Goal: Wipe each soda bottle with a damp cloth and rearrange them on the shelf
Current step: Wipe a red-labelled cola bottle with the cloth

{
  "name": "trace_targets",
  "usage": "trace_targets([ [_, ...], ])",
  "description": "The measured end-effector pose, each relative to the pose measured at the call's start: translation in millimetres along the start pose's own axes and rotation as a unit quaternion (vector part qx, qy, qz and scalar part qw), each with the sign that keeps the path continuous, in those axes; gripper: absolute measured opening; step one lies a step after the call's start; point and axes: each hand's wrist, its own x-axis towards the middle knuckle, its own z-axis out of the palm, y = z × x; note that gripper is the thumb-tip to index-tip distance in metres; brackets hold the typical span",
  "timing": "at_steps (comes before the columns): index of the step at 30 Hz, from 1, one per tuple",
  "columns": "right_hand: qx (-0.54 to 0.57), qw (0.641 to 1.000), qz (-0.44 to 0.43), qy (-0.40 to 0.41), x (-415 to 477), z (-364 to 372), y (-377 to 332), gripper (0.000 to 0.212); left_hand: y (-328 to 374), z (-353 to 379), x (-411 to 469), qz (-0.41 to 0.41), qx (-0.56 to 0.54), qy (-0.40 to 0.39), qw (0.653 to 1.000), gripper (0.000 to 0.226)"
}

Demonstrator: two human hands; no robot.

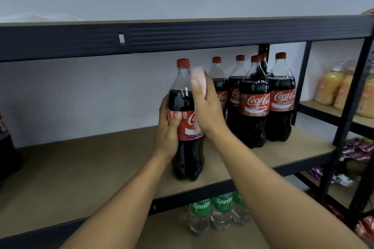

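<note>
On shelf (81, 168): left hand (168, 127) grips cola bottle (182, 95); right hand (208, 107) clutches pink cloth (198, 79).

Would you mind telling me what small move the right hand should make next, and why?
Probably slide the pink cloth down the side of the bottle towards the label. The right hand holds the cloth high on the shoulder, below the red cap, while the left hand grips the label band, steadying the bottle upright on the shelf.

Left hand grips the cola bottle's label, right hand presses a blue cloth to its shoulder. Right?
No: head view shows the cloth is pale pink, not blue. The left hand grips the cola bottle at its label; the right hand presses the cloth to its shoulder.
</note>
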Motion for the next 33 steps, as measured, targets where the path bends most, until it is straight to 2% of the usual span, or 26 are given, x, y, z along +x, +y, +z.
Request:
trace_targets([
  [2, -0.018, 0.998, -0.053, 0.003, 15.8, -1.1, -10.7, 0.063, -0.3, -3.0, 0.3, -0.013, -0.009, -0.001, 1.0, 0.072],
  [5, 0.007, 0.999, -0.038, 0.0, 5.3, -2.6, 8.9, 0.059, 6.5, -6.7, 4.2, -0.005, 0.027, -0.015, 1.0, 0.103],
  [6, 0.033, 0.999, -0.014, 0.003, -7.1, -2.4, 21.1, 0.058, 8.4, -6.4, 5.8, 0.006, 0.043, -0.022, 0.999, 0.103],
  [9, 0.068, 0.996, 0.061, 0.009, -52.9, 3.6, 57.2, 0.056, 5.3, -1.8, 9.2, 0.025, 0.056, -0.026, 0.998, 0.086],
  [12, 0.074, 0.992, 0.095, 0.029, -79.1, 9.3, 71.1, 0.031, 1.3, 3.9, 6.4, 0.008, 0.02, -0.012, 1.0, 0.077],
  [13, 0.071, 0.992, 0.099, 0.032, -77.1, 9.1, 66.1, 0.029, -0.2, 4.9, 5.9, 0.003, 0.012, -0.01, 1.0, 0.077],
  [17, 0.021, 0.998, 0.043, 0.042, -24.7, 5.8, 19.8, 0.043, 4.3, 5.3, 5.0, 0.008, 0.036, -0.009, 0.999, 0.078],
  [20, -0.004, 0.998, -0.042, 0.04, 13.3, 3.3, -10.6, 0.054, 9.1, 1.7, 8.5, 0.003, 0.06, -0.014, 0.998, 0.09],
  [22, -0.011, 0.997, -0.064, 0.036, 17.8, 1.3, -8.5, 0.054, 11.7, 1.1, 11.5, -0.004, 0.078, -0.028, 0.997, 0.097],
  [25, 0.028, 0.999, -0.016, 0.039, -11.3, 2.5, 27.2, 0.038, 12.5, 1.9, 13.0, -0.01, 0.087, -0.04, 0.995, 0.107],
  [26, 0.044, 0.998, 0.017, 0.038, -27.4, 4.0, 42.9, 0.034, 10.2, 1.2, 12.8, -0.013, 0.075, -0.043, 0.996, 0.102],
  [29, 0.079, 0.993, 0.083, 0.027, -71.7, 9.3, 80.0, 0.042, 4.5, -3.4, 13.2, -0.024, 0.029, -0.062, 0.997, 0.072],
  [31, 0.09, 0.99, 0.104, 0.026, -77.4, 9.1, 83.8, 0.045, 4.4, -6.0, 14.7, -0.027, 0.044, -0.064, 0.997, 0.076],
  [33, 0.078, 0.991, 0.103, 0.036, -58.2, 7.3, 69.8, 0.058, 6.9, -6.3, 15.1, -0.025, 0.064, -0.054, 0.996, 0.091],
])
